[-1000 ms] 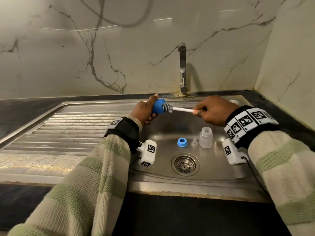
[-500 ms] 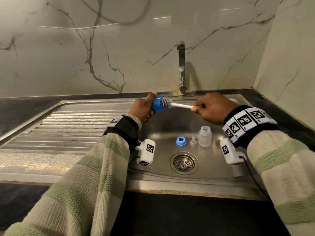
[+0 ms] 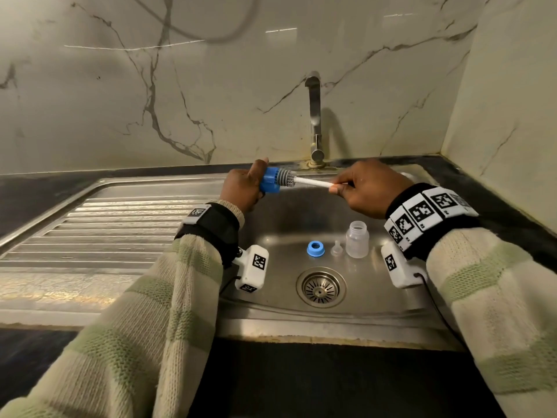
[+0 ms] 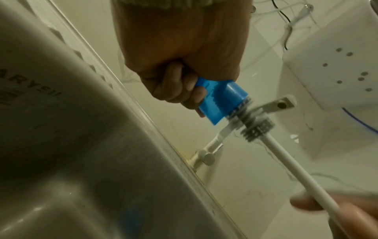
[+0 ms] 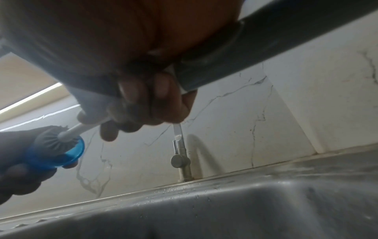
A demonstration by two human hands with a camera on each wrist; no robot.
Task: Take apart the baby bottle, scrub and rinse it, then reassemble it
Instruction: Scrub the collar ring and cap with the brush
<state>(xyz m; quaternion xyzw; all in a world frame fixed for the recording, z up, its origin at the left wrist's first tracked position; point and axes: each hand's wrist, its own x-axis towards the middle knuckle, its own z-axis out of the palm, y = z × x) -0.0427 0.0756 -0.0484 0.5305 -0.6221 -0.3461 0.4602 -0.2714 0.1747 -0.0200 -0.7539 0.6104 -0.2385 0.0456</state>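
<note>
My left hand [image 3: 244,188] grips a blue bottle cap [image 3: 271,184] [image 4: 220,100] [image 5: 61,153] over the back of the sink, its open mouth turned right. My right hand [image 3: 364,188] pinches the white handle of a bottle brush [image 3: 310,182] [image 4: 286,158]. The grey bristle head [image 3: 285,177] [image 5: 51,134] sits partly inside the cap's mouth. On the sink floor stand a blue collar ring [image 3: 315,248], a clear teat [image 3: 337,248] and the clear bottle body [image 3: 357,239], side by side.
The steel sink basin [image 3: 376,300] has a round drain [image 3: 321,287] in front of the loose parts. A tap [image 3: 314,116] [image 5: 180,155] rises behind the hands, with no water running. A ribbed draining board [image 3: 105,230] lies to the left. Marble walls close the back and right.
The brush head has slid in and out of the cap's mouth. Both hands stay over the back of the sink; the parts on the sink floor have not moved.
</note>
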